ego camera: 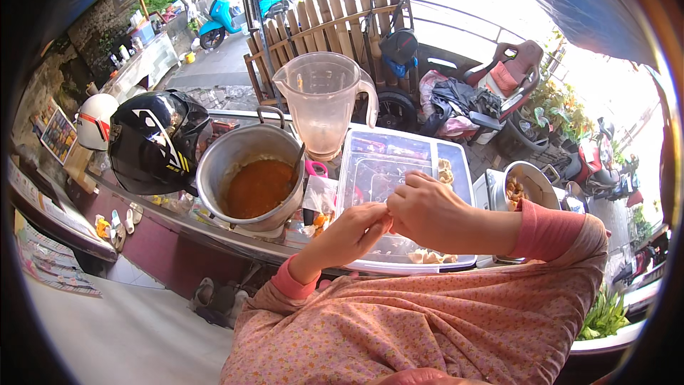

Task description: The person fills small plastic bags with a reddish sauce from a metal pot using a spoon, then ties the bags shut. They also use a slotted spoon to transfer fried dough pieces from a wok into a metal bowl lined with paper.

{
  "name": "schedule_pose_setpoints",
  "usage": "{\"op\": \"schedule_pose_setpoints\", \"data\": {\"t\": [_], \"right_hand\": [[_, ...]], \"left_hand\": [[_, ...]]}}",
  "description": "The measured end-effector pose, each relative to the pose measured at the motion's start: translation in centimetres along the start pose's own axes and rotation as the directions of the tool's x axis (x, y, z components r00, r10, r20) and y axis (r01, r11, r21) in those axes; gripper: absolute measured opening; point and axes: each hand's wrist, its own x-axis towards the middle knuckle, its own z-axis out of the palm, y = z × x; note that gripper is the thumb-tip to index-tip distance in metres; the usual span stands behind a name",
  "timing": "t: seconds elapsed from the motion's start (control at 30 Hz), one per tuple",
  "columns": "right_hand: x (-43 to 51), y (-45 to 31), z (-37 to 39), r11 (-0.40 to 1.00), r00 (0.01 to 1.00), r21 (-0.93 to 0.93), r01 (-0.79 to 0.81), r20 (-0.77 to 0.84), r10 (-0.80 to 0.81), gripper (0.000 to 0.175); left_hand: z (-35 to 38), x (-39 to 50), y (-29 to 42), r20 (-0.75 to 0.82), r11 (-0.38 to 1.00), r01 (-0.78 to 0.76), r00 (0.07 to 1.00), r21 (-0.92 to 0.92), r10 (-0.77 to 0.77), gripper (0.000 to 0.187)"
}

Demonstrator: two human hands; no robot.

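My left hand point(347, 235) and my right hand point(432, 211) meet fingertip to fingertip over a clear plastic storage box point(350, 152). The fingers of both are bent inward and pinched together. Whatever may be between them is hidden by the knuckles. A translucent lid point(393, 160) covers much of the box. Pale, dough-like food pieces point(444, 172) show along its right side, and more pale pieces point(427, 256) lie at its near edge, below my right hand. Beside the box on the left is a plastic bag point(320, 192) near a pink handle point(316, 169).
An aluminium pot point(206, 176) holds brown sauce point(251, 190) and a ladle point(298, 163). Behind the box stands a clear blender jug point(320, 107). Right of it, a metal pot point(539, 182) contains brown food chunks point(514, 192). Two helmets, one black point(155, 141), one white point(96, 120), sit left.
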Motion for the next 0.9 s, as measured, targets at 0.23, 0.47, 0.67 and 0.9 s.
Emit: {"op": "schedule_pose_setpoints", "data": {"t": [0.23,0.47,0.67,0.9], "right_hand": [[0.6,0.1,-1.2,0.667,0.816,0.493,-0.558,0.472,0.334,0.031],[0.7,-0.4,-0.5,0.970,0.971,0.111,-0.215,0.133,0.200,0.029],[0.5,0.9,-0.7,0.635,0.825,0.535,-0.557,0.441,0.353,0.037],[-1.7,0.7,0.2,0.569,0.995,0.819,-0.075,0.026,0.093,0.026]], "left_hand": [[0.6,0.1,0.2,-0.139,0.944,-0.123,0.975,0.307,0.173,0.014],[1.1,0.7,0.0,-0.235,0.943,-0.079,0.959,0.324,0.161,0.013],[1.0,0.5,-0.3,-0.246,0.964,-0.137,0.950,0.229,0.193,0.007],[0.6,-0.6,-1.2,-0.169,0.982,-0.002,0.985,-0.186,-0.030,0.019]]}}
